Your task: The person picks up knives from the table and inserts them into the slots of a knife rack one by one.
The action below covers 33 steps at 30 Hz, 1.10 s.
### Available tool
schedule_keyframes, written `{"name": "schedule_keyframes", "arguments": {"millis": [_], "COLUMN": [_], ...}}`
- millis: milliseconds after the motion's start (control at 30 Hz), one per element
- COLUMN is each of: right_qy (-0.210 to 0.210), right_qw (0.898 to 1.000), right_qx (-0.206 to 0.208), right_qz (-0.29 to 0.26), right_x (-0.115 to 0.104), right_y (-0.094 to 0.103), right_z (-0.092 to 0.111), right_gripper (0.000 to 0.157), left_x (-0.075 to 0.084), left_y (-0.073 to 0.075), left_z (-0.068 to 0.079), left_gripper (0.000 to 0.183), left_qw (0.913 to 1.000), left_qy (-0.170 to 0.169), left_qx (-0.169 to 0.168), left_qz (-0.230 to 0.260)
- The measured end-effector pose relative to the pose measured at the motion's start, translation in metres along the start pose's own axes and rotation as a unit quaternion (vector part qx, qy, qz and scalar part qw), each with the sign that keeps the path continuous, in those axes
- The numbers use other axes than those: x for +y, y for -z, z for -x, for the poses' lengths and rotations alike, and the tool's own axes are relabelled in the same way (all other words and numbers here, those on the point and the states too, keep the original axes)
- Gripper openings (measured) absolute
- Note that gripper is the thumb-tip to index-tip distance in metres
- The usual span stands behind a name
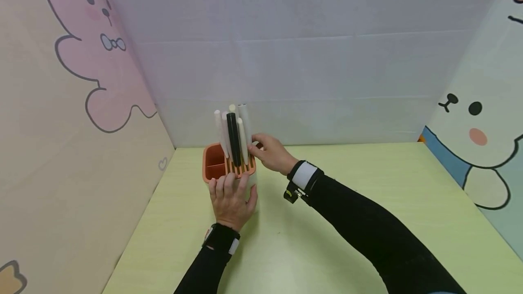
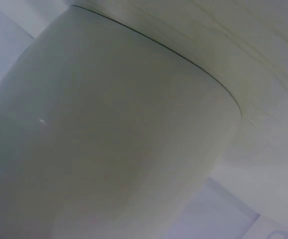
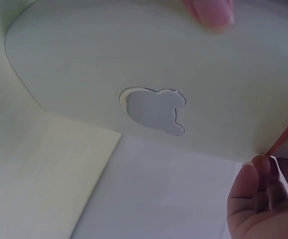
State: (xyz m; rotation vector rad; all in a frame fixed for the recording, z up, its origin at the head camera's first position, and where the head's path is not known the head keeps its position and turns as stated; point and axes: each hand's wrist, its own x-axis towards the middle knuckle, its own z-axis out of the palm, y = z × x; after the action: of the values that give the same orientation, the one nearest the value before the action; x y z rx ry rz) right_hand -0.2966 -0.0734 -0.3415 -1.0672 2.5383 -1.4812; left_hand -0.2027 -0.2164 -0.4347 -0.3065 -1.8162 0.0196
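Observation:
A pen holder point(image 1: 213, 149) with an orange top and pale walls stands on the table. Several pens are upright in its slotted part, among them a black pen point(image 1: 234, 139) and a thick pale marker point(image 1: 244, 119). My left hand point(image 1: 233, 201) grips its front, fingertips over the orange rim and thumb along the right corner. The left wrist view is filled by its smooth pale wall point(image 2: 109, 124). My right hand point(image 1: 273, 152) pinches the rim at the far right with curled fingers, beside the marker. In the right wrist view, a bear-shaped cutout point(image 3: 154, 108) shows in the side wall.
The pale yellow table point(image 1: 327, 239) spreads to the right and in front of the holder. A plain back wall point(image 1: 306, 71) rises close behind it. Side panels with cartoon animals stand left point(image 1: 61, 171) and right point(image 1: 490, 80).

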Motion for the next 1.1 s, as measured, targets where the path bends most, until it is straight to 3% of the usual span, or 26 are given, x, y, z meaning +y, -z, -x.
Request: {"name": "schedule_keyframes", "arguments": {"millis": [167,433,800,1100], "right_qy": [0.005,-0.036,-0.055,-0.064], "right_qw": [1.000,0.995,0.995,0.994], "right_qx": [-0.016,-0.029,-0.015,-0.027], "right_qz": [0.001,-0.090,-0.088,-0.090], "right_x": [0.003,0.009,0.013,0.015], "right_y": [-0.005,-0.013,-0.016,-0.010], "right_z": [0.002,0.003,0.003,0.001], "right_gripper": [0.029,0.036,0.036,0.039], "left_x": [-0.001,-0.002,-0.003,-0.001], "left_y": [0.002,0.006,0.005,0.001], "left_z": [-0.001,-0.001,-0.001,-0.001], "left_gripper": [0.041,0.044,0.043,0.043], "left_qw": [1.0000,1.0000,1.0000,0.9998], "left_qy": [0.000,0.004,0.005,0.005], "left_qx": [0.002,0.003,0.006,0.004], "left_qz": [-0.002,-0.005,0.003,0.017]}}
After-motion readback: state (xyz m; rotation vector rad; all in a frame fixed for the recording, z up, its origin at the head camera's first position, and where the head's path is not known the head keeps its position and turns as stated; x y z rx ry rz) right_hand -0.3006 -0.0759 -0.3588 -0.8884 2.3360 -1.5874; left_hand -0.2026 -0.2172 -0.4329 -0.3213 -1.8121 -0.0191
